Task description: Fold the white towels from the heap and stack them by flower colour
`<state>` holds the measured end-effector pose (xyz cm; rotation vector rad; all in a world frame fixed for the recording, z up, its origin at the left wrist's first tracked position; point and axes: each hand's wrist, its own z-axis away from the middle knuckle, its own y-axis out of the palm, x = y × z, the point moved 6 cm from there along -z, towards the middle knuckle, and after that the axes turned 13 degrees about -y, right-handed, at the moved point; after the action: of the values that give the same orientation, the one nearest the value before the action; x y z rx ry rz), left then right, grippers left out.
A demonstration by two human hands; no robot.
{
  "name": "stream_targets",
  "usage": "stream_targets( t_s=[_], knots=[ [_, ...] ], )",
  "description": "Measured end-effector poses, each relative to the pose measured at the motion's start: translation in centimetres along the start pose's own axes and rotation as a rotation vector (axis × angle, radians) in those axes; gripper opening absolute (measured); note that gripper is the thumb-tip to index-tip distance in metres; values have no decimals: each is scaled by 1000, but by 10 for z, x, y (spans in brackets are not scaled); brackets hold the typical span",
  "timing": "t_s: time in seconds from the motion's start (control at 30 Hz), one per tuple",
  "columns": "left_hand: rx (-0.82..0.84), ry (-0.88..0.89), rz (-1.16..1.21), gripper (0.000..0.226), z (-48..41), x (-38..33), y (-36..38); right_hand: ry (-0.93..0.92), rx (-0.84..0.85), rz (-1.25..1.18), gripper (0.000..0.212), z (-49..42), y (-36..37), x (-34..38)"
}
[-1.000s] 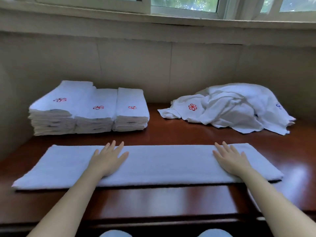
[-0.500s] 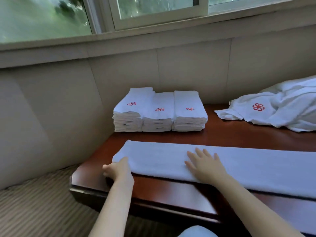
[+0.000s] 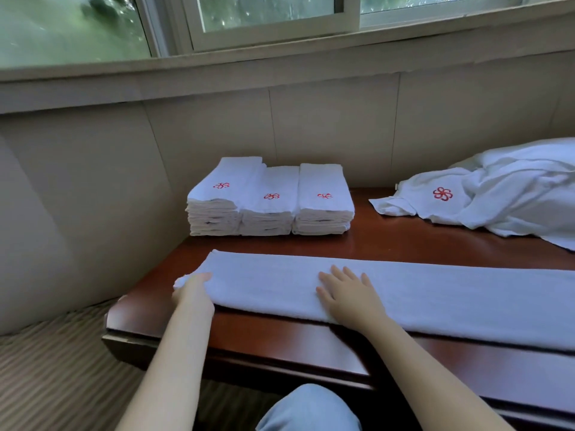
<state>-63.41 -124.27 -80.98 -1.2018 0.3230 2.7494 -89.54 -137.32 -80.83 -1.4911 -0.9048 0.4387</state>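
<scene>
A hotel-like room: polished wooden table point(image 3: 404, 247) under a sliding window point(image 3: 267, 23), striped carpet point(image 3: 56, 374), stacks of monogrammed towels point(image 3: 267, 206).

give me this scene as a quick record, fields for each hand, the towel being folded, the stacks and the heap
left hand: grips the left end of the long towel
right hand: flat on the towel, fingers straight
long towel: folded into a strip along the table's near edge
folded stacks: three side by side at the back left, red flowers on top
heap: unfolded, back right, one red flower showing
table: dark red wood
</scene>
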Motion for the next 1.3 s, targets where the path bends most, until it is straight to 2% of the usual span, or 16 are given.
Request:
stream_targets(
  t_s=[0.07, 0.1, 0.17, 0.23, 0.27, 0.33, 0.4, 0.47, 0.53, 0.63, 0.77, 0.87, 1.0, 1.07, 1.17, 1.3],
  knots=[
    [63, -71, -51, 47, 14, 8, 4, -18, 0, -29, 44, 1, -1, 3],
    [87, -78, -60, 46, 20, 12, 10, -26, -34, -136, 42, 2, -5, 4],
    [44, 92, -211, 40, 33, 10, 16, 24, -205, -579, 35, 4, -23, 3],
    [229, 407, -353, 12, 66, 6, 42, 185, -370, -1178, 36, 7, -42, -3],
    [338, 540, -434, 7, 83, 7, 54, 281, -397, -1459, 41, 8, -46, -6],
    [722, 668, -786, 26, 123, 30, 82, 415, -372, -1782, 52, 13, -49, -14],
    [988, 659, -1170, 38, 144, 65, 99, 483, -312, -1723, 54, 21, -43, -22],
    [997, 666, -1259, 38, 146, 73, 104, 507, -316, -1461, 45, 27, -34, -32],
    [891, 671, -1124, 35, 147, 64, 105, 538, -381, -1245, 36, 30, -31, -37],
    [746, 736, -1015, 32, 145, 52, 105, 567, -487, -1071, 38, 36, -51, -47],
    [600, 868, -1126, 28, 146, 50, 121, 529, -712, -986, 25, 70, -118, -102],
    [567, 870, -1231, 33, 159, 62, 150, 572, -820, -843, 27, 119, -170, -171],
    [527, 709, -1476, 63, 171, 114, 188, 837, -650, -390, 30, 188, -189, -249],
    [485, 677, -1520, 73, 172, 140, 195, 874, -512, -269, 32, 209, -179, -268],
    [459, 695, -1413, 79, 164, 162, 194, 858, -389, -252, 35, 228, -155, -289],
    [583, 535, -1196, 83, 166, 172, 198, 844, -453, -414, 37, 238, -153, -308]
  ],
)
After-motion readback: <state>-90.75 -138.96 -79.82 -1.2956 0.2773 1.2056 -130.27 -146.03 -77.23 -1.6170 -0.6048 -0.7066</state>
